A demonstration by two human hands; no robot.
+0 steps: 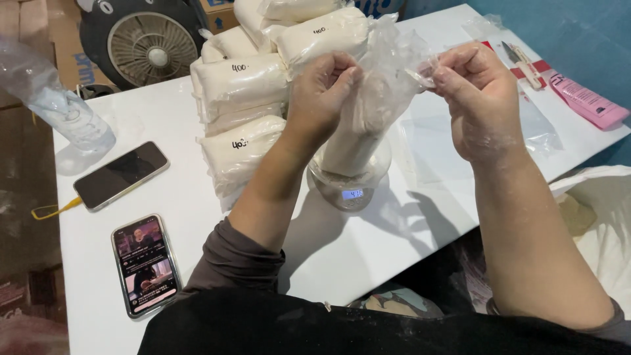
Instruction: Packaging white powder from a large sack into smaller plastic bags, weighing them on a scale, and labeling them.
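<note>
A clear plastic bag (368, 112) part-filled with white powder stands in a glass bowl (348, 187) on a small digital scale. My left hand (322, 92) pinches the bag's left upper edge. The right upper edge is gripped by my right hand (476, 98), dusted with powder. Together they hold the bag's mouth spread above the bowl.
A stack of filled, sealed powder bags (246, 105) lies behind the bowl. Two phones (146, 264) (120, 175) rest on the white table (355, 256) at left, near a plastic bottle (52, 98). Empty bags (539, 128), a pink packet (587, 102) and a fan (148, 39) are further back.
</note>
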